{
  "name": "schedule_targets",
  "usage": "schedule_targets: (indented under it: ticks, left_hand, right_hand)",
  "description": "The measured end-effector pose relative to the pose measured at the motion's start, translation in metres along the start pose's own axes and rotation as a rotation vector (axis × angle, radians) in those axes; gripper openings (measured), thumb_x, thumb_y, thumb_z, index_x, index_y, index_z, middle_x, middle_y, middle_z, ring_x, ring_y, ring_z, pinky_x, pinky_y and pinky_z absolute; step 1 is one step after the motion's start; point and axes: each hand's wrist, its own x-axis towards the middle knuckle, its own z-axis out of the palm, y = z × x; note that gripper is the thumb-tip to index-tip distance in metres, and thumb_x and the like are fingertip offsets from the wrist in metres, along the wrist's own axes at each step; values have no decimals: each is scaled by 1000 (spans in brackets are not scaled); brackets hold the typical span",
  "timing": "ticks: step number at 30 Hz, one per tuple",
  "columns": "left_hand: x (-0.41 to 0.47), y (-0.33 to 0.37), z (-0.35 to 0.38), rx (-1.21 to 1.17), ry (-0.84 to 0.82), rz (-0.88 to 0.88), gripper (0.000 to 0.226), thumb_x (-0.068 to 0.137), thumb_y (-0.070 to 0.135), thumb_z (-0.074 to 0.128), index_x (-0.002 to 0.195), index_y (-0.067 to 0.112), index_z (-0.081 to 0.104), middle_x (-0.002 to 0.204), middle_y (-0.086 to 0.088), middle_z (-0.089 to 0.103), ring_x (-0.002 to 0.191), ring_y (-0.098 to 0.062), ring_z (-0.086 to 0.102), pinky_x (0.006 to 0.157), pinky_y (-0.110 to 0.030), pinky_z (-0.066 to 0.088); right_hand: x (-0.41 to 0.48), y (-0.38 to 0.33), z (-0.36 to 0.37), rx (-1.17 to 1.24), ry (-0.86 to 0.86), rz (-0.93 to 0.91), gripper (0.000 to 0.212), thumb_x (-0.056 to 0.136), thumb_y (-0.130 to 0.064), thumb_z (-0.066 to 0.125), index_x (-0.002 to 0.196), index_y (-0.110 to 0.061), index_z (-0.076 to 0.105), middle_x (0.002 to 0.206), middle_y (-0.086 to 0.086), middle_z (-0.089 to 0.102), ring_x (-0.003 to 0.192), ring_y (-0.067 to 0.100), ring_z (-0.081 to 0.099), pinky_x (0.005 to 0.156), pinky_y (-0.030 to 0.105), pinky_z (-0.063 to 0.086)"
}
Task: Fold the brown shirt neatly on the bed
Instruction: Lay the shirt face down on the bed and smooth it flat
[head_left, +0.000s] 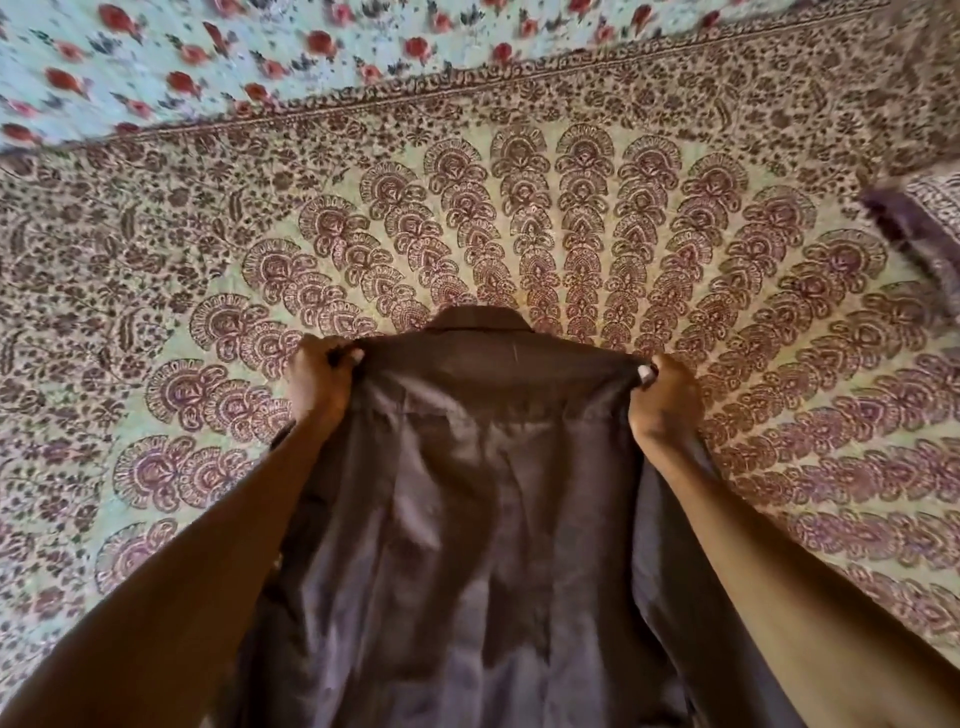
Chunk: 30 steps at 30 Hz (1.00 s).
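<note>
The brown shirt (488, 493) is held up and spread out in front of me over the bed (571, 218), its collar at the top and its body hanging down towards the bottom of the view. My left hand (319, 382) grips the shirt's left shoulder with curled fingers. My right hand (665, 400) grips the right shoulder the same way. The cloth is thin and light shows through it. The sleeves and hem are hidden behind my arms and below the frame.
The bed is covered by a cream spread with a dark red fan pattern. A light blue quilt with red flowers (260, 47) lies along the far side. A patterned pillow (919, 228) sits at the right edge.
</note>
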Motion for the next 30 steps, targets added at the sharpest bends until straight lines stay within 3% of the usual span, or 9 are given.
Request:
schedule_targets:
  ticks: [4, 8, 11, 13, 16, 20, 22, 25, 30]
  left_hand:
    - [21, -1, 8, 28, 15, 16, 28, 85, 29, 67, 105, 9, 68, 108, -17, 65, 100, -33, 60, 89, -44, 51]
    - [23, 19, 23, 386, -174, 54, 41, 98, 44, 39, 121, 16, 59, 131, -14, 52, 127, -33, 40, 109, -53, 25]
    - [30, 57, 36, 412, -356, 99, 65, 91, 69, 23, 96, 17, 62, 100, -12, 63, 110, -31, 56, 106, -57, 30]
    - [40, 80, 43, 409, -577, 118, 73, 80, 83, 29, 81, 17, 60, 81, -8, 63, 95, -31, 65, 100, -55, 43]
    - [42, 110, 49, 391, -820, 186, 46, 86, 49, 64, 110, 9, 68, 103, -14, 70, 102, -32, 65, 97, -42, 48]
    - [34, 118, 52, 91, -452, 250, 45, 78, 13, 76, 120, 9, 59, 113, -15, 66, 104, -29, 63, 89, -36, 51]
    - [31, 105, 53, 13, -409, 183, 53, 77, 10, 76, 123, 12, 49, 113, -14, 65, 100, -30, 63, 86, -44, 54]
    - [23, 86, 62, 310, -353, 218, 76, 77, 26, 77, 136, 21, 31, 131, -12, 51, 120, -33, 50, 101, -54, 41]
    - [7, 86, 68, 283, -249, 190, 63, 82, 17, 73, 130, 20, 33, 117, -12, 62, 112, -33, 57, 100, -51, 39]
  right_hand:
    - [15, -8, 2, -24, 45, -21, 24, 89, -8, 54, 112, -9, 61, 107, 17, 65, 100, 37, 60, 75, 40, 48]
    - [19, -19, 5, -103, 28, -20, 24, 88, -20, 57, 110, -16, 64, 114, 12, 64, 113, 36, 51, 93, 47, 39]
    - [22, -43, 4, -48, -33, -125, 33, 96, -45, 45, 102, -20, 67, 102, 7, 70, 106, 30, 57, 99, 45, 31]
    - [27, -65, 5, 36, -236, -204, 49, 95, -58, 43, 84, -17, 67, 80, 6, 68, 83, 26, 60, 85, 36, 32]
    - [36, -98, 8, 68, -553, -302, 44, 88, -51, 61, 76, -9, 65, 62, 2, 59, 62, 21, 54, 66, 30, 35]
    - [40, -115, 17, 162, -371, -283, 14, 85, -30, 69, 76, -25, 60, 63, -9, 55, 68, 15, 58, 64, 27, 43]
    - [39, -114, 22, 145, -291, -249, 6, 85, -28, 68, 84, -26, 63, 75, -6, 62, 87, 22, 63, 88, 41, 47]
    - [35, -109, 30, -135, -224, -282, 27, 89, -38, 66, 109, -21, 62, 100, 2, 68, 113, 30, 56, 103, 50, 33]
    - [29, -86, 25, -269, -139, -330, 32, 95, -44, 54, 114, -18, 60, 88, 5, 68, 98, 29, 62, 98, 47, 32]
